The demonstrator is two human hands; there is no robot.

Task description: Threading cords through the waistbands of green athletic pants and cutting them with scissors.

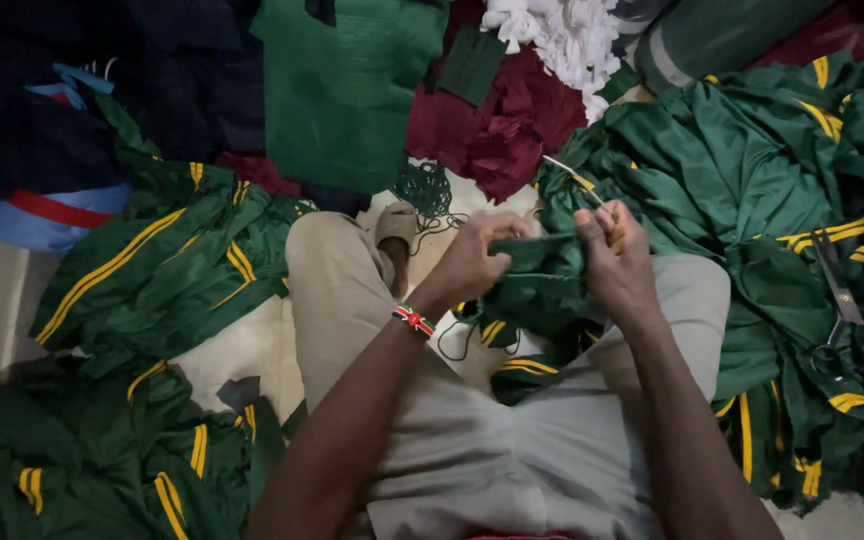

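My left hand [472, 262] pinches the top edge of a dark green garment with yellow stripes [540, 300] that lies across my lap. My right hand [614, 255] grips the same edge a little to the right and also holds a thin stick-like tool [574, 178] that points up and to the left; what kind of tool it is I cannot tell. A red, white and black beaded band [413, 320] circles my left wrist. Green thread [426, 192] lies loose just beyond my knee.
Piles of green garments with yellow stripes lie at the left [142, 270], lower left [82, 460] and right [752, 180]. Black-handled scissors [845, 320] rest on the right pile. Maroon cloth [497, 125], white cloth [552, 35] and dark and blue fabric [42, 150] lie at the back.
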